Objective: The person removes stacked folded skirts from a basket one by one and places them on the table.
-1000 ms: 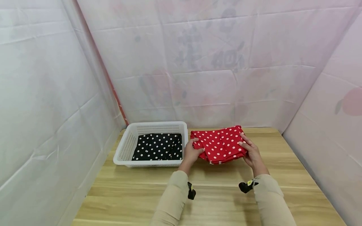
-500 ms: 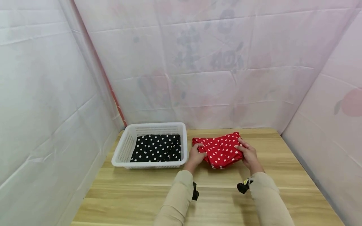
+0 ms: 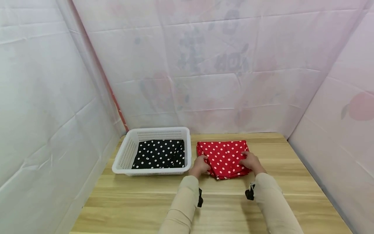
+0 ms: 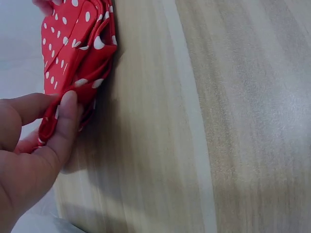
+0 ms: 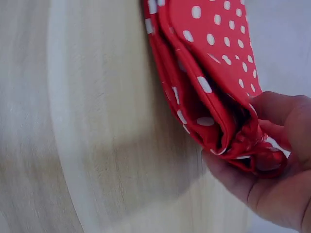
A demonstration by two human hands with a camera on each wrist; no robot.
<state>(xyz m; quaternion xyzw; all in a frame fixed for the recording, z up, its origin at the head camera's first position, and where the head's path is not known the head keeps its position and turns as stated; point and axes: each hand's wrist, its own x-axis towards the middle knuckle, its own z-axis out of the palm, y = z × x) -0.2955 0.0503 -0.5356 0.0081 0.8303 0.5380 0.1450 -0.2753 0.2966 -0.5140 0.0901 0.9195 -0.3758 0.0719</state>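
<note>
A folded red cloth with white polka dots (image 3: 223, 157) lies low over the wooden table, with its layers stacked. My left hand (image 3: 200, 166) grips its left edge; in the left wrist view, the thumb and fingers (image 4: 68, 116) pinch a fold there. At the opposite edge my right hand (image 3: 252, 162) holds on, and the right wrist view has the layered, bunched side (image 5: 228, 131) between thumb and fingers. Whether the underside touches the table everywhere, I cannot tell. Just left of my left hand stands a white plastic basket (image 3: 152, 171) holding a folded black polka-dot cloth (image 3: 159, 154).
The wood-grain table (image 3: 140, 201) reaches back to a pale printed sheet (image 3: 204, 91) hung as a wall. More sheeting encloses the left and right sides. A small black device (image 3: 249, 194) sits at my right wrist.
The red cloth has come down and slightly toward me, with both hands still on its sides. It sagged in the middle before and now lies flatter. The basket stays put.
</note>
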